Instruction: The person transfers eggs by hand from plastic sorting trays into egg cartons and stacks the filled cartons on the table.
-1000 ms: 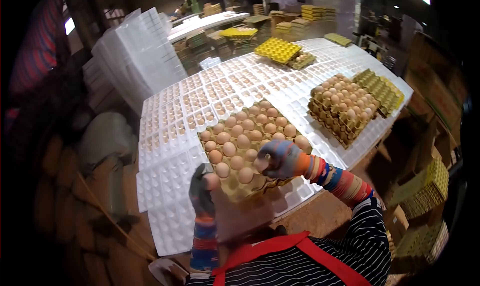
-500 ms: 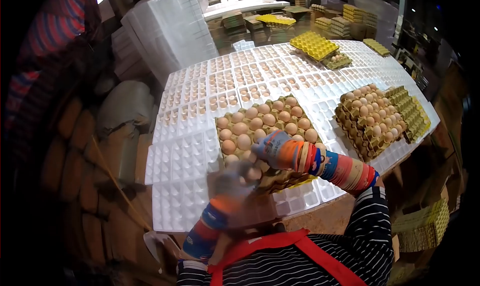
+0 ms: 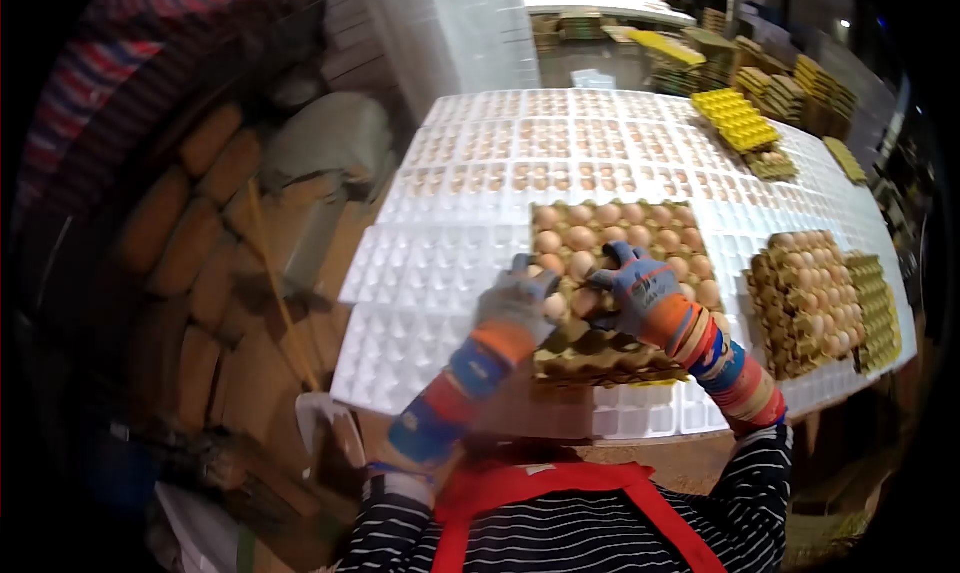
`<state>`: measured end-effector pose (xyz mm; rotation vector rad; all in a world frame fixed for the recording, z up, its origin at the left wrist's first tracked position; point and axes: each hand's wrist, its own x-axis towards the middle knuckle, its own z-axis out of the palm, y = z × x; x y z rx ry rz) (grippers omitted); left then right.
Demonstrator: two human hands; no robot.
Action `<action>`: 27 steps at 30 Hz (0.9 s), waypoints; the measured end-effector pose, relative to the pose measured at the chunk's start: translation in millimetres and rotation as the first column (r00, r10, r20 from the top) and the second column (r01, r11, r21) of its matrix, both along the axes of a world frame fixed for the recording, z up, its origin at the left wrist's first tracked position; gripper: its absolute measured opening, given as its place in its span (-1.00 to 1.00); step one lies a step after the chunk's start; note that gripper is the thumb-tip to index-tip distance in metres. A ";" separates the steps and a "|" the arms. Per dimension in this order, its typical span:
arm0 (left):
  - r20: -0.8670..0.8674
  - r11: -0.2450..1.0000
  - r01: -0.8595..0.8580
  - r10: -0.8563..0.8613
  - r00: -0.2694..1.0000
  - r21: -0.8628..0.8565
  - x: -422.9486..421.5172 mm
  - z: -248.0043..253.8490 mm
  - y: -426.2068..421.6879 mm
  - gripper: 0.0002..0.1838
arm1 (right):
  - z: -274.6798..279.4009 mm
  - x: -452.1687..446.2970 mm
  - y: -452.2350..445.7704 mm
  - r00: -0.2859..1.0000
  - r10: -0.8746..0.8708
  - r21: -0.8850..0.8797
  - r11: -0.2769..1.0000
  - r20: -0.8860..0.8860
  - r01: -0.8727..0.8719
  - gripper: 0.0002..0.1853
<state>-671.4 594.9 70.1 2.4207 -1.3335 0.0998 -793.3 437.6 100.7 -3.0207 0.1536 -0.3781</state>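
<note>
A stack of pulp egg trays (image 3: 600, 358) holds brown eggs (image 3: 606, 214), with its near cups bare. My left hand (image 3: 518, 301), in a grey and orange glove, is at the stack's left edge, slightly blurred. Its thumb and fingers curl about an egg (image 3: 536, 271). My right hand (image 3: 640, 285), gloved alike, reaches over the middle of the top tray. Its fingers bend down around an egg, mostly hidden under the hand. White plastic trays (image 3: 425, 268) with bare cups lie left of the stack; farther white trays hold eggs (image 3: 545, 138).
On the right stands another egg-filled stack (image 3: 805, 293), beside nested pulp trays (image 3: 875, 308). A yellow tray (image 3: 735, 118) lies at the back right. Tall white stacked trays (image 3: 450, 43) rise beyond the table's far left corner. A covered sack (image 3: 330, 138) sits at left.
The view has turned left, so the table appears farther right. My left hand has moved from the stack's near left corner up to its left edge. My right hand stays over the eggs.
</note>
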 end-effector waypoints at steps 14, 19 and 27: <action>-0.590 0.790 -0.534 0.286 0.755 -0.300 181.6 -189.6 219.5 -0.52 | -1.6 46.6 146.8 0.986 -0.058 0.413 0.910 0.159 -0.013 -0.53; -0.327 0.952 -0.291 0.305 0.894 0.091 201.9 -180.0 206.9 -0.44 | -131.8 164.0 211.1 0.957 -0.174 0.373 0.893 -0.230 0.252 -0.54; -0.391 0.978 -0.165 0.104 0.914 -0.126 219.7 -173.2 193.6 -0.58 | -181.8 222.3 206.0 0.928 -0.293 0.336 0.871 -0.231 0.359 -0.60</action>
